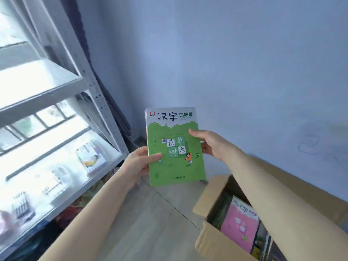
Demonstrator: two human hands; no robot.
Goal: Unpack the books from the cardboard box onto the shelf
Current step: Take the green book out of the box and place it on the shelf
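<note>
Close under our right forearm sits the open cardboard box, a pink book lying on top inside it. Up ahead we hold the green book upright in the air, between box and white shelf. Our left hand pinches its left edge, thumb on the cover, and our right hand grips the right edge.

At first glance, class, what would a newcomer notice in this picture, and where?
The green book stands out first, held upright in the middle, with the left hand at its left edge and the right hand at its right edge. At lower right an open box shows a pink book lying inside. A white shelf fills the left side.
</note>
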